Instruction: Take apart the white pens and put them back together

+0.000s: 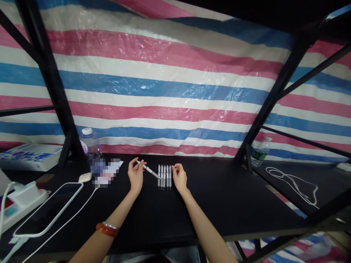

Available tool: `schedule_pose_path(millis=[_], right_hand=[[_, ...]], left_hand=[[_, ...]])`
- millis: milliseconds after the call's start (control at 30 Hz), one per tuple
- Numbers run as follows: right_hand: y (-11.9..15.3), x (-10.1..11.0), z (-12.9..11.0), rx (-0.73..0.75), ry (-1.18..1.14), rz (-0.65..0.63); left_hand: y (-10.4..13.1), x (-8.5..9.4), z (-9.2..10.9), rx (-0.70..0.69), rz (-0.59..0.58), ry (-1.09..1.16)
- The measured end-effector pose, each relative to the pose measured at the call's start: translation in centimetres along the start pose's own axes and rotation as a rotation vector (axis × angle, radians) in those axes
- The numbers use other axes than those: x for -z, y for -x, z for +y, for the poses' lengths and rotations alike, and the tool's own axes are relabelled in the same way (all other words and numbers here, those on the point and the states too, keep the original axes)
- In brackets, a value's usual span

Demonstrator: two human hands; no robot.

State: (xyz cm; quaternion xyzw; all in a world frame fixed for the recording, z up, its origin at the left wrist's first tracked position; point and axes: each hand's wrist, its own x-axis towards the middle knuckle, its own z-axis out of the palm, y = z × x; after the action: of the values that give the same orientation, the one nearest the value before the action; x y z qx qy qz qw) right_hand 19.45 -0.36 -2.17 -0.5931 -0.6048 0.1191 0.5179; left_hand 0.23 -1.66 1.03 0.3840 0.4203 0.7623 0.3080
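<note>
Between the fingers of my left hand point(136, 176) is a white and grey pen point(149, 170), tilted so its lower end points right toward a row of pens. That row of several similar pens point(164, 177) lies side by side on the black table point(216, 204), their lengths running away from me. At the row's right side is my right hand point(180, 178), fingers curled with the fingertips at the outermost pen. Whether those fingertips grip that pen or only touch it is hard to make out.
On the left are a phone point(52, 208), a power strip point(24, 206), a white earphone case point(85, 177), a clear bottle point(91, 146) and a boxed item point(30, 157). A white cable point(296, 182) and a green-labelled bottle point(260, 153) lie right, beyond a black frame post point(263, 113).
</note>
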Motion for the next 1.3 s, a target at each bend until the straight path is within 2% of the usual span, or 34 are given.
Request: schedule_pose_path(millis=[1000,1200,1300], right_hand=[[0.2,0.2,-0.8,-0.011,0.004,-0.020],[0.8,0.5,-2.3,0.069,0.011,-0.046],[1.2,1.1,-3.5,0.198,0.046,-0.075]], left_hand=[[-0.2,0.3,-0.4,0.024,0.064,-0.035],[-0.2,0.3,-0.5,0.024,0.039,-0.033],[-0.2,0.3,-0.7,0.030,0.063,-0.032]])
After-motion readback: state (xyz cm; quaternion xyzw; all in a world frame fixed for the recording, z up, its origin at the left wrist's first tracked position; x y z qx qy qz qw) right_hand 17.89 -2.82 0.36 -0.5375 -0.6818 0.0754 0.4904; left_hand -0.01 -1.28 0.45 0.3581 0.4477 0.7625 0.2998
